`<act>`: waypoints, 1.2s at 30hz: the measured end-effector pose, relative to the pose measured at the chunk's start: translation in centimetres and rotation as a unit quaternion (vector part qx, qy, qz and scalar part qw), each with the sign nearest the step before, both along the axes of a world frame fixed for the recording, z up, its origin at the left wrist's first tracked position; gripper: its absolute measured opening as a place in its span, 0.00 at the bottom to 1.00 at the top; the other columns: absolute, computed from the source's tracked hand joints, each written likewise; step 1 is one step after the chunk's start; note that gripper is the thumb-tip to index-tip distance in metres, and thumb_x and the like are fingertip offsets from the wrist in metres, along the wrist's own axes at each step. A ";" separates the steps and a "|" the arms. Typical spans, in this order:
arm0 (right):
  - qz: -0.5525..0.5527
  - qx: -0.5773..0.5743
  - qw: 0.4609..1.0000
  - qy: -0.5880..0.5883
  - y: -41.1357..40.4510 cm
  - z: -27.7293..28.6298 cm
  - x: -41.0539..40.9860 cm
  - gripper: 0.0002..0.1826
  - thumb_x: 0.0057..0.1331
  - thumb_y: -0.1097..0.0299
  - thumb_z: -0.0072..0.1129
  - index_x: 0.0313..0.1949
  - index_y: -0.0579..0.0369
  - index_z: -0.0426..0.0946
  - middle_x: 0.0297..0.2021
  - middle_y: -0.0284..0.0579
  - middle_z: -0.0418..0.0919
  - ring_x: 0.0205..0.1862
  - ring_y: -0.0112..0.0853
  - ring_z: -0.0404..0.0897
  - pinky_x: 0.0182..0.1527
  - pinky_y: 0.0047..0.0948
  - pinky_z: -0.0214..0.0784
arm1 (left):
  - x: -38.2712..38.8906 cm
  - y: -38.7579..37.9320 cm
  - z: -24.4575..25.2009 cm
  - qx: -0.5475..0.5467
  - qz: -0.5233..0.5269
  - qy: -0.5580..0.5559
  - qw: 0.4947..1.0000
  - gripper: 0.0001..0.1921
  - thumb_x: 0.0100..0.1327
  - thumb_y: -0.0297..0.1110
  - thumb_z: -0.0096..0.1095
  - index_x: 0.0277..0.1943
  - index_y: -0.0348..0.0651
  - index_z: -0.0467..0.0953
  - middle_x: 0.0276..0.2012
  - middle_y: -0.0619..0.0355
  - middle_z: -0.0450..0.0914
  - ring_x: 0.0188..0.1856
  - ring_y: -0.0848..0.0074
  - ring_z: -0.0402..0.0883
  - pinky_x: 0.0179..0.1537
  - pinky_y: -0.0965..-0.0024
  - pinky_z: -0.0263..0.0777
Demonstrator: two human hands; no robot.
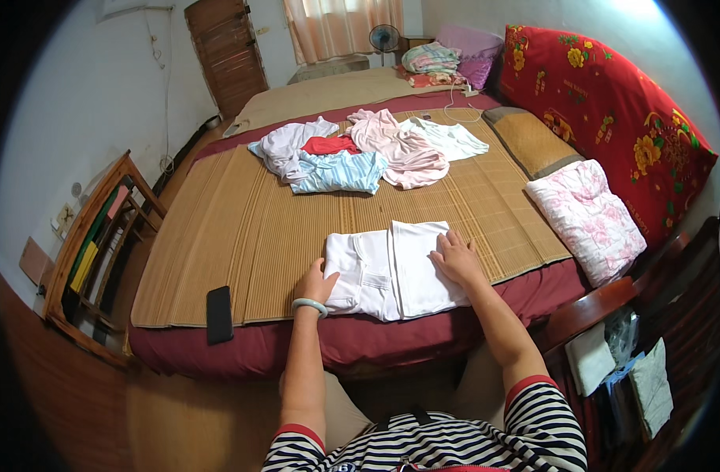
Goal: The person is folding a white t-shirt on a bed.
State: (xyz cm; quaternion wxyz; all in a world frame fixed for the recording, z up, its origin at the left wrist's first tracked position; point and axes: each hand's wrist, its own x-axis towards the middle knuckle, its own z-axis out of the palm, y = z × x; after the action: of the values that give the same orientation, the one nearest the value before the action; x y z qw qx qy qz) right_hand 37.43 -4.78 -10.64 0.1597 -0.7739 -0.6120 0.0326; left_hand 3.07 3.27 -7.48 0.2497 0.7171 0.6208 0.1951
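A white garment (369,295), partly folded, lies at the near edge of a bamboo sleeping mat (265,236) on the bed. One doubled panel of it (425,271) is laid over the right part, and a curved neckline or seam shows on the left part. My left hand (317,284), with a pale bangle (310,305) at the wrist, rests against the garment's left edge, thumb apart from the fingers. Flat on the folded panel's right side lies my right hand (456,257), fingers spread.
Beyond lie loose clothes: a blue-striped one (339,172), a pink one (398,147), a red one (330,145) and white ones (448,138). A black phone (219,314) is left. A floral pillow (589,218) is right, above a wooden chair (596,312) with folded cloths (590,359).
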 end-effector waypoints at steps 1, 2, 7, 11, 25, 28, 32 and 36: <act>-0.003 -0.002 1.000 -0.016 -0.1 0.1 -0.3 0.36 0.70 0.45 0.50 0.70 0.55 0.63 0.73 0.54 0.56 0.77 0.45 0.51 0.73 0.63 0.37 | 0.2 -0.1 0.0 0.000 0.000 -0.001 1.000 0.34 0.58 0.45 0.72 0.65 0.40 0.70 0.54 0.41 0.80 0.53 0.52 0.81 0.55 0.56 0.74; -0.003 -0.002 1.000 -0.017 0.0 0.0 -0.7 0.36 0.70 0.45 0.50 0.70 0.55 0.63 0.73 0.54 0.56 0.77 0.45 0.51 0.73 0.63 0.37 | 0.4 -0.3 0.0 0.065 0.008 0.041 0.997 0.33 0.59 0.46 0.71 0.65 0.41 0.70 0.57 0.43 0.78 0.57 0.53 0.78 0.56 0.57 0.73; 0.133 0.024 0.991 -0.001 -0.4 0.3 -5.6 0.35 0.71 0.44 0.49 0.70 0.51 0.63 0.72 0.55 0.59 0.76 0.47 0.54 0.72 0.64 0.39 | 1.8 -0.4 -0.7 0.198 -0.068 0.136 0.968 0.34 0.64 0.51 0.64 0.69 0.45 0.67 0.71 0.48 0.64 0.72 0.55 0.61 0.66 0.55 0.64; 0.142 0.015 0.990 0.019 0.5 -0.3 -6.2 0.35 0.71 0.43 0.48 0.70 0.51 0.63 0.72 0.54 0.59 0.76 0.46 0.53 0.72 0.64 0.38 | 3.4 -1.1 -1.2 0.105 -0.178 0.244 0.948 0.37 0.69 0.61 0.48 0.73 0.48 0.60 0.77 0.51 0.52 0.79 0.56 0.42 0.73 0.40 0.44; -0.060 0.109 0.992 -0.005 0.2 -1.0 2.1 0.33 0.64 0.49 0.59 0.63 0.55 0.69 0.61 0.56 0.71 0.66 0.48 0.67 0.69 0.59 0.49 | 0.1 0.3 -1.5 0.077 -0.061 0.159 0.982 0.38 0.66 0.59 0.56 0.73 0.47 0.61 0.74 0.44 0.57 0.77 0.48 0.48 0.71 0.43 0.52; -0.089 0.059 0.994 0.033 -0.2 0.0 3.2 0.27 0.61 0.52 0.65 0.54 0.58 0.76 0.54 0.55 0.77 0.60 0.48 0.74 0.62 0.49 0.63 | 0.1 0.4 -1.7 0.079 -0.074 0.143 0.984 0.39 0.64 0.56 0.61 0.72 0.45 0.62 0.72 0.44 0.61 0.76 0.48 0.52 0.70 0.44 0.54; -0.126 0.071 0.986 0.077 -0.3 0.2 3.8 0.19 0.57 0.53 0.70 0.35 0.59 0.80 0.40 0.54 0.84 0.44 0.48 0.83 0.46 0.45 0.73 | 2.3 -1.9 -0.7 0.156 -0.069 0.150 0.974 0.35 0.61 0.52 0.66 0.66 0.41 0.70 0.66 0.44 0.71 0.71 0.49 0.62 0.68 0.46 0.58; -0.137 0.004 0.983 0.121 0.0 0.9 2.9 0.19 0.57 0.52 0.70 0.31 0.58 0.82 0.33 0.55 0.84 0.40 0.46 0.84 0.44 0.45 0.74 | 6.7 -5.9 -0.7 0.314 -0.154 0.091 0.932 0.26 0.60 0.46 0.68 0.58 0.41 0.78 0.59 0.46 0.76 0.67 0.51 0.67 0.67 0.52 0.61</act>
State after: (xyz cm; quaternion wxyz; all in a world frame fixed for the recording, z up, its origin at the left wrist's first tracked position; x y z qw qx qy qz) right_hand 40.29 -4.78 -9.72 0.2381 -0.8399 -0.4769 0.1015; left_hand 9.74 -2.64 -8.20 -0.0192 0.8605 0.4298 0.2729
